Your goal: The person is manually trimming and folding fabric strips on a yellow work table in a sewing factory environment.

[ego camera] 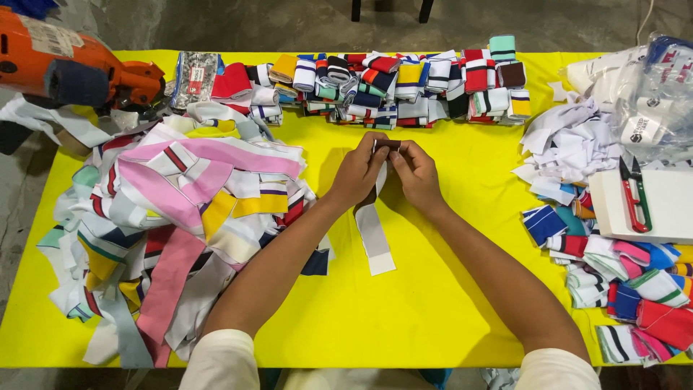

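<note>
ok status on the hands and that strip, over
Left hand and right hand both pinch white strip at its dark top end. Strip trails onto yellow table. Nothing blocking.

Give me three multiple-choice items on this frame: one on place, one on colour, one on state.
1. Where do the snips lie?
A. on the white board at the right
B. on the loose strip pile at the left
C. in the folded row at the far edge

2. What colour is the table cover?
A. blue
B. yellow
C. grey

3. How is the strip held?
A. lying flat, untouched
B. pinched at its top end by both hands, the rest trailing toward the person
C. gripped by one hand only

Answers:
1 A: red and green handles rest on the white board.
2 B: yellow shows all around the piles.
3 B: left hand and right hand meet at its dark end.
</note>
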